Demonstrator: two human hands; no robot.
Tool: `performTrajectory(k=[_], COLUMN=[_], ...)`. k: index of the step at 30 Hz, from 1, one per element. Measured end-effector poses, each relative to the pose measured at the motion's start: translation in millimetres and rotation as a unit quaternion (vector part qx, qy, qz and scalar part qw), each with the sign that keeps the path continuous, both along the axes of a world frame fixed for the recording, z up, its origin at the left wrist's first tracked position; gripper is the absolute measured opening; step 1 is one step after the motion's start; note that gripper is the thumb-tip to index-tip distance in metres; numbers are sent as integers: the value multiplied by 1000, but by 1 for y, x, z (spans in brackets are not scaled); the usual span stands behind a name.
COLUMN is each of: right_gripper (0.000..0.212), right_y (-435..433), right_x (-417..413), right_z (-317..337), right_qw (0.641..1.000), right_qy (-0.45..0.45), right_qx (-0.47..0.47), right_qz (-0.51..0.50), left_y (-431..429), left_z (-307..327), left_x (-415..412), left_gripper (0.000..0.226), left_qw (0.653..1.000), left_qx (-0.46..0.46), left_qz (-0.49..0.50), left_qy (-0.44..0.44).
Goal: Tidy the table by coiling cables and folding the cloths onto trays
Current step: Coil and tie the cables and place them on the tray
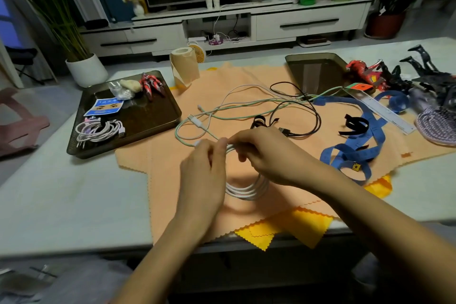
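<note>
both hands meet low in the middle of the surface (61,192), above the peach cloth (246,76) spread across it. the left hand (202,168) has its grip pinched together on the white cable (249,190) at the top of the coil. the right hand (266,155) has its grip clamped on the same bundled turns just beside it, fingers curled round them. the coil hangs from the two hands in several loops, its lower arc over the cloth; whether it touches the cloth cannot be told. a loose length runs from the left fingers toward a tangle further back, where a pale green cable (246,104) and a black cable (285,130) lie crossed on the cloth. on the left stands a dark tray (153,118) holding a bundle of coiled cables (98,129), a blue-and-white packet (103,106) and a red toy figure (151,84). a second dark tray (315,69) sits at the back right of the cloth. a blue tape measure (345,155) sprawls on the right, with a black strap (355,124) and a clear ruler (385,111) near it. a yellow cloth (296,227) pokes out from under the peach one at the near edge.
</note>
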State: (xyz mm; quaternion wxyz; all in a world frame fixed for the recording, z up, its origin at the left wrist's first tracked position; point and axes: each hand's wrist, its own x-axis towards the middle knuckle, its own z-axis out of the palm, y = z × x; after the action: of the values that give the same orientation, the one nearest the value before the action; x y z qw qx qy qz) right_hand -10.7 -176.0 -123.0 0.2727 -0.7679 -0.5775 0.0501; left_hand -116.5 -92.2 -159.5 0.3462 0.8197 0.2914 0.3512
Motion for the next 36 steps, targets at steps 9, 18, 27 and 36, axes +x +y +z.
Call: performTrajectory(k=[9,18,27,36], right_gripper=[20,23,23,19], right_y=[-4,4,3,15], right_x=[-2,-8,4,60], right_z=[1,-10,-11,-13], right_qw=[995,990,950,969], right_qy=[-57,-31,305,174], right_qx=[32,129,60,121], right_qz=[76,39,0,-125], left_y=[20,19,17,25], left_z=[13,16,17,14], left_x=[-6,-1,1,0], left_gripper=[54,36,39,35], left_qw=[975,814,822,833], left_qx=[-65,-535,-531,-524], left_qz=[-177,-207,-179,-147], left_qy=[117,-93,-100,-100])
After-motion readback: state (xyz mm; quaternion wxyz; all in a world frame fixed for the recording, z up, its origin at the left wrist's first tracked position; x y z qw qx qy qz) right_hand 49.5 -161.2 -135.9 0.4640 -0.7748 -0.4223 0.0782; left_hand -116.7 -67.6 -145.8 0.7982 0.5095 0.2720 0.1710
